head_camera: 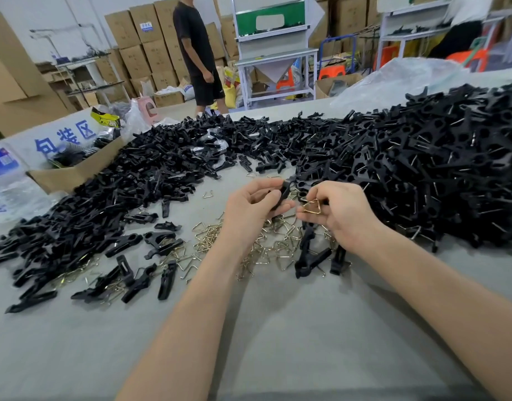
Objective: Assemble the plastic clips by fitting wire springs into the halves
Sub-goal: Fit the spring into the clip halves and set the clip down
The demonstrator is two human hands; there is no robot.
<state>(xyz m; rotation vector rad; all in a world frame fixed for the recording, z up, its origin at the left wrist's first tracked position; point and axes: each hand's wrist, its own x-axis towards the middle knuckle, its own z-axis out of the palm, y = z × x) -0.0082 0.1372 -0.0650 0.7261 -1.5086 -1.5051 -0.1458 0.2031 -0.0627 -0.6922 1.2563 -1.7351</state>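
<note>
My left hand (pixel 253 205) grips a black plastic clip half (pixel 284 191) above the grey table (pixel 278 328), fingers curled around it. Just to its right, my right hand (pixel 340 212) pinches a brass-coloured triangular wire spring (pixel 312 206) between thumb and fingers, close to the clip half. Loose wire springs (pixel 266 244) lie scattered under both hands. Black clip halves are heaped in a pile on the left (pixel 139 180). A taller heap of clips with springs fitted (pixel 422 163) fills the right side.
A cardboard box (pixel 75 166) of parts stands at the far left, beside a plastic water bottle (pixel 6 169). A clear plastic bag (pixel 393 79) lies behind the right heap. A person in black (pixel 197 53) stands beyond the table among stacked cartons.
</note>
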